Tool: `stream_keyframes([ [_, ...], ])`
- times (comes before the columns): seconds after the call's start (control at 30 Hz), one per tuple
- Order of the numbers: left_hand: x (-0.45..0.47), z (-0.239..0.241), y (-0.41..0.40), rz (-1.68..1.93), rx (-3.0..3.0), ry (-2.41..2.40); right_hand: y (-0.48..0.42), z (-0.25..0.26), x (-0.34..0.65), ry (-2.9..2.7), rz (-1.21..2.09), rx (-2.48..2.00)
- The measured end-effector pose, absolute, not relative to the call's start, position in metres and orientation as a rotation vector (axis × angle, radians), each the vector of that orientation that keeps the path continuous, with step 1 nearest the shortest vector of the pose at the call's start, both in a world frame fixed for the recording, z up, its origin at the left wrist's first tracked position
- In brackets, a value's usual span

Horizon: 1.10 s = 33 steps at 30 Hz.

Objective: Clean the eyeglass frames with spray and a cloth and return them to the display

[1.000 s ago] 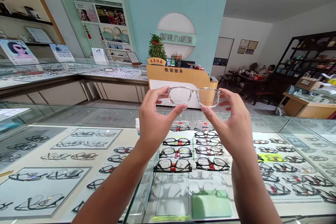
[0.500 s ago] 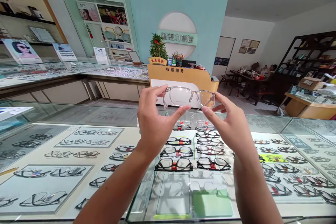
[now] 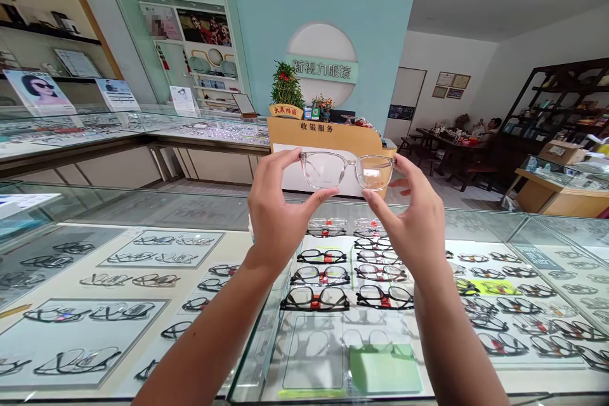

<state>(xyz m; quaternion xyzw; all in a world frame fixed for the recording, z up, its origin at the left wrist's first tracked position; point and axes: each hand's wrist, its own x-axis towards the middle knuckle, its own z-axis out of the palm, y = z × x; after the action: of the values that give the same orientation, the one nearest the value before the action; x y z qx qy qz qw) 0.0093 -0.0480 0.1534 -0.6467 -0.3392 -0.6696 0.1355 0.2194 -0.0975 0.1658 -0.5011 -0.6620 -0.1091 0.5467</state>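
A pair of clear-framed eyeglasses [image 3: 349,163] is held up in front of me, above the glass display case. My left hand [image 3: 280,209] pinches its left end, index finger at the top corner and thumb under the lens. On the other side, my right hand [image 3: 412,216] grips the right end between thumb and fingers. Faint print shows on the lenses. The temples are mostly out of sight behind the front. Below the hands, black-framed eyeglasses [image 3: 314,298] with red tags lie in rows inside the case.
The glass display case [image 3: 200,206] spans the foreground, with more frames on white trays [image 3: 162,248] and a green card [image 3: 384,368] inside. A wooden cashier counter [image 3: 328,133] with a potted plant [image 3: 287,85] stands beyond. A person [image 3: 492,127] sits at a dark table at back right.
The eyeglasses have tilted so that their front faces more squarely and the temples no longer show below. My right hand has shifted slightly, with its fingers at the upper right corner.
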Motion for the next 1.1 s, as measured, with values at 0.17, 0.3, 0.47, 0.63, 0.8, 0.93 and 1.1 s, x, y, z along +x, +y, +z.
stream_keyframes([
  [0.17, 0.011, 0.146, -0.036, -1.979, -1.869, -0.984, -0.089, 0.16, 0.215, -1.556, -0.344, -1.162],
  [0.3, 0.014, 0.144, -0.034, -1.985, -1.882, -0.98, -0.087, 0.159, 0.214, -1.548, -0.349, -1.174],
  [0.47, 0.014, 0.146, -0.036, -1.936, -1.829, -0.911, -0.089, 0.16, 0.214, -1.531, -0.273, -1.178],
  [0.63, 0.015, 0.146, -0.044, -1.881, -1.741, -0.801, -0.082, 0.161, 0.223, -1.576, 0.056, -1.092],
  [0.8, 0.019, 0.146, -0.054, -1.923, -1.76, -0.885, -0.073, 0.159, 0.23, -1.598, 0.333, -1.01],
  [0.93, 0.02, 0.147, -0.057, -1.92, -1.763, -0.949, -0.071, 0.158, 0.231, -1.596, 0.393, -0.995],
  [1.1, 0.02, 0.147, -0.058, -1.98, -1.805, -0.891, -0.071, 0.158, 0.232, -1.611, 0.407, -0.988],
])
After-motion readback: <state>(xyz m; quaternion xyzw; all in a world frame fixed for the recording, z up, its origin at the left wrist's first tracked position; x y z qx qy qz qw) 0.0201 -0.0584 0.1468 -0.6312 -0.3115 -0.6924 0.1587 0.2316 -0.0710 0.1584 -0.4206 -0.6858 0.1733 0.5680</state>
